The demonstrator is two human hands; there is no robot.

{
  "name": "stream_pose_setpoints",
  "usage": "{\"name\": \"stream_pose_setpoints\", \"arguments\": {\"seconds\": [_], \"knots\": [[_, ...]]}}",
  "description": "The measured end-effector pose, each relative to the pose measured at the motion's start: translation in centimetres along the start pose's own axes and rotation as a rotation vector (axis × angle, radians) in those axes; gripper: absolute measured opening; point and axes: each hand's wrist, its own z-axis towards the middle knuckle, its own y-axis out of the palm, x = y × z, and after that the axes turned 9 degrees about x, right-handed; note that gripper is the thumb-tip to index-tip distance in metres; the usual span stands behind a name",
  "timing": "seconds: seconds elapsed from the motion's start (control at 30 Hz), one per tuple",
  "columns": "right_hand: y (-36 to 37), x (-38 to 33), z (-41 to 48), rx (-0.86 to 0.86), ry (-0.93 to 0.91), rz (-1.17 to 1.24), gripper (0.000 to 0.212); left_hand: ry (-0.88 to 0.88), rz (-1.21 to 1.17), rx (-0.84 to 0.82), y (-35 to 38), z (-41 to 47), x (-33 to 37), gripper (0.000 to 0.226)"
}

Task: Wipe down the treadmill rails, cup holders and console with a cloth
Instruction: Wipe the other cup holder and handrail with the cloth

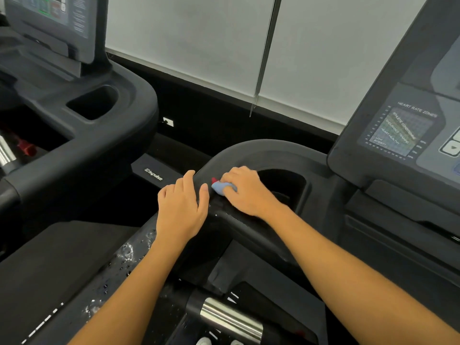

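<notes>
While the right hand (245, 192) presses on the black rail (239, 155) just beside the cup holder (286, 183), its fingers are curled tight around a blue cloth (221, 188); the left hand (183, 207) lies flat on the rail's outer side, fingers a little apart, holding nothing; water drops (127, 252) sit on the rail lower down

Your left hand (183, 210) and right hand (245, 191) sit close together on the curved black rail (249, 151), so little room lies between them. The deep cup holder (283, 181) is open just past your right hand. The big console (398, 130) blocks the right side. On the left, a wide gap separates you from the neighbouring treadmill (99, 135).
</notes>
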Motion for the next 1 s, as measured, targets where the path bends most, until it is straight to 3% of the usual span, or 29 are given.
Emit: {"name": "stream_pose_setpoints", "arguments": {"seconds": [0.13, 0.33, 0.47, 0.67, 0.77, 0.87, 1.0], "knots": [[-0.9, 0.4, 0.1, -0.003, 0.001, 0.045, 0.029, 0.001, 0.01, 0.001, 0.0, 0.1, 0.1, 0.07], [-2.0, 3.4, 2.3, 0.068, 0.213, -0.121, 0.032, 0.002, 0.003, -0.001, -0.2, -0.1, 0.0, 0.068], [-1.5, 1.3, 2.0, -0.027, 0.121, -0.123, 0.021, 0.004, 0.01, -0.005, 0.0, 0.1, 0.1, 0.068], [-0.5, -1.5, -1.2, -0.105, -0.135, 0.078, 0.03, 0.013, 0.019, 0.004, 0.2, 0.2, -0.1, 0.065], [-0.9, -0.6, -4.3, -0.108, -0.103, 0.087, 0.025, 0.01, 0.021, 0.001, 0.2, 0.2, -0.1, 0.061], [-1.6, 1.1, -7.2, -0.093, -0.091, 0.09, 0.038, 0.0, 0.013, -0.003, 0.1, 0.0, -0.1, 0.059], [-2.0, 1.9, -8.5, -0.088, -0.107, 0.091, 0.039, -0.002, 0.008, -0.009, 0.2, -0.1, 0.0, 0.056]]}}
